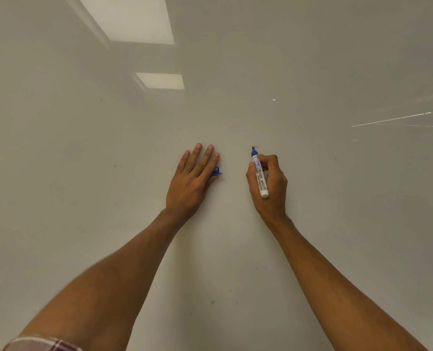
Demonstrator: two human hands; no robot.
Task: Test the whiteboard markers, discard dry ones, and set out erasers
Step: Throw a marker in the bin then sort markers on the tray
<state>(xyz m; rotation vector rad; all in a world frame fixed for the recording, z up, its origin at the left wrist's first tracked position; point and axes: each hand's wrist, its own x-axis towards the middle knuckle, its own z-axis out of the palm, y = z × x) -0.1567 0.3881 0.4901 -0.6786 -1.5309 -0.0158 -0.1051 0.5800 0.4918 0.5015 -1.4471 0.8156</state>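
Observation:
A whiteboard (83,173) fills the whole view. My right hand (269,184) grips an uncapped blue whiteboard marker (259,173) with a white barrel; its blue tip points up and rests at the board near the middle. My left hand (192,178) lies against the board to the left of it, fingers stretched flat, with the marker's blue cap (216,171) pinched under the thumb side; only the cap's end shows. I see no ink line at the tip. No eraser is in view.
Ceiling lights (139,19) reflect in the glossy board at the upper left. A few small dark specks (212,302) dot the surface. A plaid sleeve (43,344) shows at the bottom left corner.

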